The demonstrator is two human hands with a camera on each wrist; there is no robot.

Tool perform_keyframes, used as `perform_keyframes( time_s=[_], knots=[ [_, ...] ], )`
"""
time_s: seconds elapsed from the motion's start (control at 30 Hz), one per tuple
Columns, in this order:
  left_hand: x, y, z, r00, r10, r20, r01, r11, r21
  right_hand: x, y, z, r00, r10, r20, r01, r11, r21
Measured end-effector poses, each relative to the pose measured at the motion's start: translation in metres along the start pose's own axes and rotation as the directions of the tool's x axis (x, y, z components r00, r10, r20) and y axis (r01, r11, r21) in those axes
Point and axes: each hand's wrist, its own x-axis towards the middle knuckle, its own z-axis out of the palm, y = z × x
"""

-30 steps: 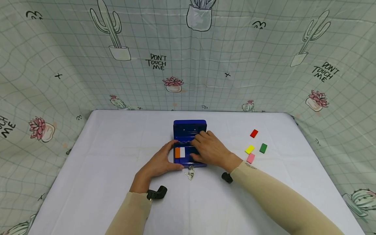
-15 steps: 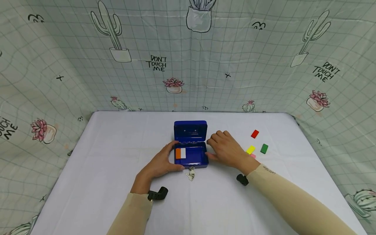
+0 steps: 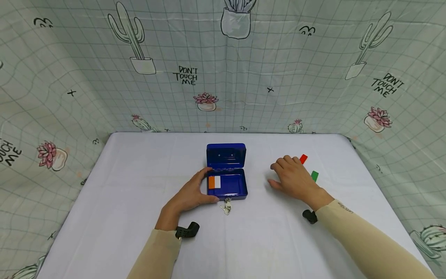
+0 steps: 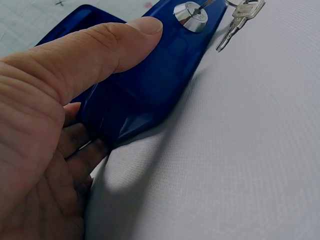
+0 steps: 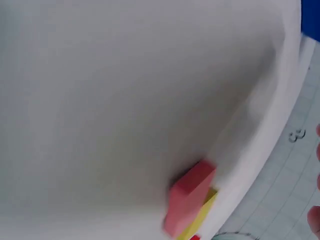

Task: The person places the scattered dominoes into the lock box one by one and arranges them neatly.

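A blue cash box point(image 3: 232, 184) stands on the table with its lid point(image 3: 225, 155) raised. Inside its left end, an orange block point(image 3: 211, 182) and a white block point(image 3: 217, 181) lie side by side. My left hand point(image 3: 192, 192) holds the box's left end, thumb on the front wall near the lock point(image 4: 191, 19). Keys point(image 3: 227, 207) hang from that lock. To the right of the box, my right hand point(image 3: 294, 179) hovers with loosely bent fingers and nothing in them. It hides the pink block point(image 5: 187, 200) and yellow block point(image 5: 204, 215) from the head view.
Just beyond the right hand lie a red block point(image 3: 304, 159) and a green block point(image 3: 314, 176), each partly covered by it. A white cloth point(image 3: 146, 162) covers the table. Behind hangs a grid-patterned curtain point(image 3: 244, 69) with cactus drawings.
My right hand has left the inside of the box and moved right, over the loose blocks. The left hand stays at the box; the orange and white blocks have not moved.
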Motion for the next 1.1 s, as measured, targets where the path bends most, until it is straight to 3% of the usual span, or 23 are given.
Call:
perform_keyframes(
  time_s=[0.23, 0.53, 0.83, 1.1],
  knots=[
    [0.0, 0.0, 0.0, 1.0, 0.01, 0.003, -0.01, 1.0, -0.002, -0.03, 0.023, 0.003, 0.996, 0.079, -0.028, -0.079, 0.997, -0.003],
    [0.0, 0.001, 0.001, 1.0, 0.007, -0.003, -0.007, 1.0, -0.015, -0.054, 0.039, 0.001, 0.977, 0.205, 0.057, -0.202, 0.978, -0.058],
    [-0.001, 0.001, 0.001, 1.0, 0.008, -0.003, -0.008, 1.0, -0.015, -0.061, 0.044, 0.001, 0.95, 0.263, 0.168, -0.258, 0.965, -0.054],
    [-0.001, 0.001, 0.0, 1.0, 0.008, -0.005, -0.008, 1.0, -0.011, -0.059, 0.046, 0.005, 0.946, 0.273, 0.176, -0.268, 0.962, -0.051]
  ],
)
